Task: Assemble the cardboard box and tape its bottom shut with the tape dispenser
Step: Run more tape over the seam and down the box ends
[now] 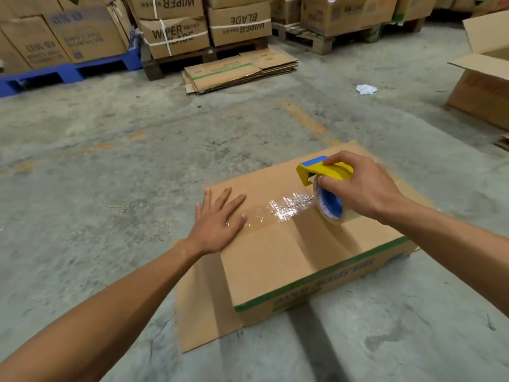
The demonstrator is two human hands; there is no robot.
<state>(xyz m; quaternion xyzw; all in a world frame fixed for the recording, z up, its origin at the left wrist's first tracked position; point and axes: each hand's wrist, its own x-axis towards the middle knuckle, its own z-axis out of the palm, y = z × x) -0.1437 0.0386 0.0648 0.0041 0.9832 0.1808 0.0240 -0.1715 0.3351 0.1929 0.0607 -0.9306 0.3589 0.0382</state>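
Pressing flat, fingers straight, left hand (217, 221) rests on box (289, 252) left edge; right hand (360, 188) grips dispenser (325, 186) on tape strip (281, 209) mid-top.

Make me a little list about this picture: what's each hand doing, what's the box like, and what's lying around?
left hand: flat, pressing the tape end down on the box
right hand: grips the yellow tape dispenser
cardboard box: on the floor, flaps shut
clear tape: shiny strip along the seam, between the hands
flattened cartons: stacked on the floor farther back
white scrap: on the floor
open box: at the right edge
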